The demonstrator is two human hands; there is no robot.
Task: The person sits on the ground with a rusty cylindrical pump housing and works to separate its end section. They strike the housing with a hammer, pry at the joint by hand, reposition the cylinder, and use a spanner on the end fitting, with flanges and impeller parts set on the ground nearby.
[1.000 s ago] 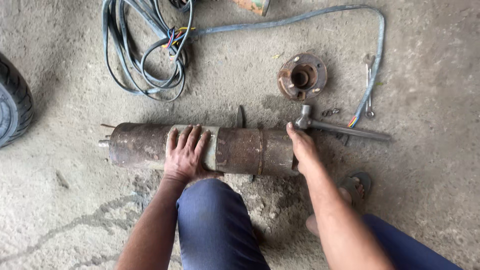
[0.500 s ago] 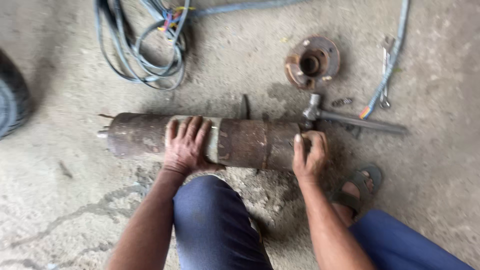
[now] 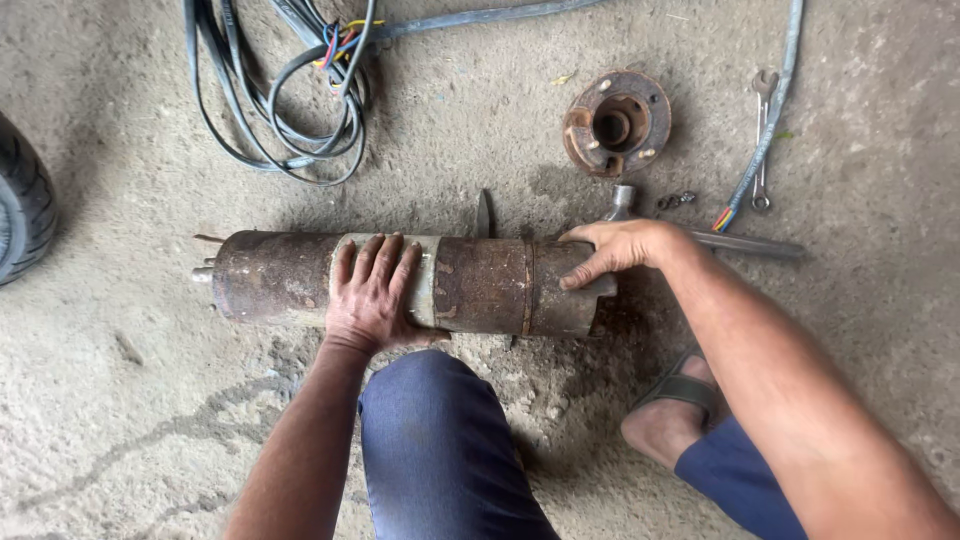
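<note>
I have the rusty cylindrical motor housing (image 3: 400, 282) lying on its side on the concrete floor (image 3: 130, 420), long axis running left to right just ahead of my knee (image 3: 430, 430). A round body like this would roll, so my left hand (image 3: 372, 295) lies flat across its middle, over the paler band, fingers (image 3: 385, 262) spread and pressing down rather than curling round; that hand grips nothing, it only pins the housing. My right hand (image 3: 620, 250) sits at the right end, thumb hooked over the rim and the other fingers laid along the top edge, partly closed on the end of the casing; how tight that hold is I cannot tell. A narrow stub (image 3: 203, 273) sticks out of the far left end, clear of both hands.

Under my right wrist a hammer (image 3: 700, 235) lies on the floor, its head just beyond the housing and its handle running off to the right, near enough to reach. The rusty round flange (image 3: 615, 122) with a centre hole sits apart, above the housing, a few small nuts (image 3: 677, 200) lying between it and the hammer. A spanner (image 3: 762, 140) lies beside a grey cable (image 3: 775, 120) with coloured cores. A coil of black cable (image 3: 290, 100) lies at top left, and a tyre (image 3: 25, 215) shows at the left edge. My sandalled foot (image 3: 675, 405) is planted beside the housing's right end.
</note>
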